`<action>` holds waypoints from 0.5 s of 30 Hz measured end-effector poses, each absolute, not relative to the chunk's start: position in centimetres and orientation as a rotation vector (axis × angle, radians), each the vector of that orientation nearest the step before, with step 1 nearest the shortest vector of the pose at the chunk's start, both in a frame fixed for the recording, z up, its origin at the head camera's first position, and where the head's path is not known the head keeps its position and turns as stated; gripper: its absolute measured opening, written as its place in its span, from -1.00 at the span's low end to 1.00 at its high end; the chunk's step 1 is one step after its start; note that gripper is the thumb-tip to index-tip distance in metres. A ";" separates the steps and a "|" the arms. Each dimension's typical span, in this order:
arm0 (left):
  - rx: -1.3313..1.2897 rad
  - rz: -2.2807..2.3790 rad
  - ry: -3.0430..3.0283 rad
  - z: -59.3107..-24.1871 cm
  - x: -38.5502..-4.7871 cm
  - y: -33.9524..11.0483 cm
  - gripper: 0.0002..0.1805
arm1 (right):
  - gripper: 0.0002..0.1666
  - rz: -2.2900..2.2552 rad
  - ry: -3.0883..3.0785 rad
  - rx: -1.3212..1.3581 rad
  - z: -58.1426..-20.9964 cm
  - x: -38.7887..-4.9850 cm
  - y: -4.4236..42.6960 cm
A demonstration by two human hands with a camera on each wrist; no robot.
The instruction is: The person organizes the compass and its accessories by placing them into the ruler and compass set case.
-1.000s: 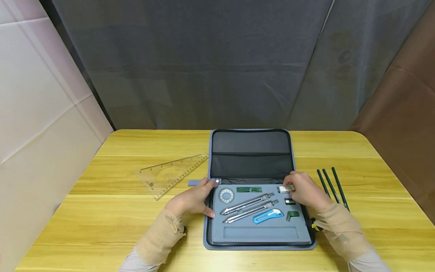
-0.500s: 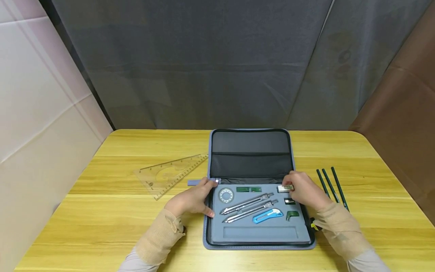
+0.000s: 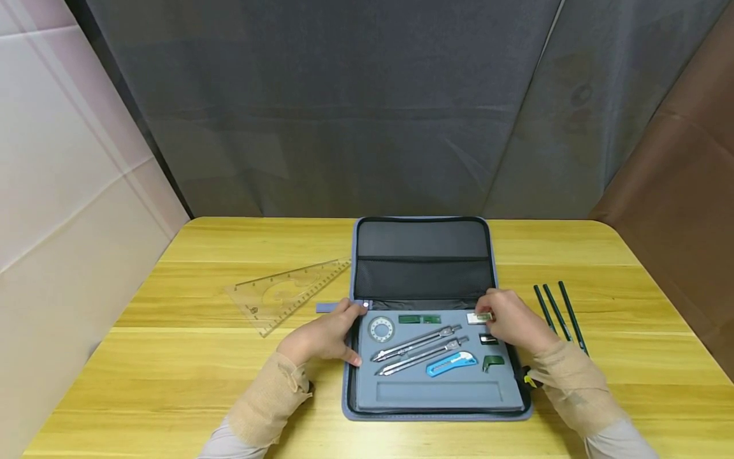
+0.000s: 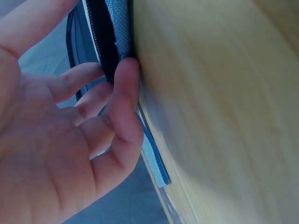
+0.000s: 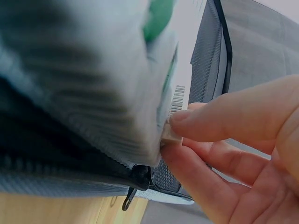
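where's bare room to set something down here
Bare table lies left of the set square and right of the pencils; the case has a bare front slot. Crowded: behind that slot, around the compasses, cutter and right hand.

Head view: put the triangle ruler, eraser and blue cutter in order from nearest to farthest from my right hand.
From your right hand:
1. Eraser, held in that hand
2. Blue cutter, in the tray, left of the hand
3. Triangle ruler, on the table, left of the tray
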State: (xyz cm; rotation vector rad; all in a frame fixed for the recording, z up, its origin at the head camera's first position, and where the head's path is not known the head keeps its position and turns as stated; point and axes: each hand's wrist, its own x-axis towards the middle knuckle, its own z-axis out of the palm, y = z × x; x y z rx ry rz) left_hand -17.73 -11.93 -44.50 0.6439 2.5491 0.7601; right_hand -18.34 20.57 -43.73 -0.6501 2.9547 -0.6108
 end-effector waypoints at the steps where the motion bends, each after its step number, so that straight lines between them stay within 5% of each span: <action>1: 0.643 0.760 2.551 -44.5 -17.7 -11.9 -0.12 | -0.73 -0.611 2.954 -0.651 -43.7 -18.3 20.6; 15: 0.643 0.770 2.549 -44.4 -17.7 -11.9 -0.11 | -0.74 -0.619 2.947 -0.689 -43.8 -18.3 20.7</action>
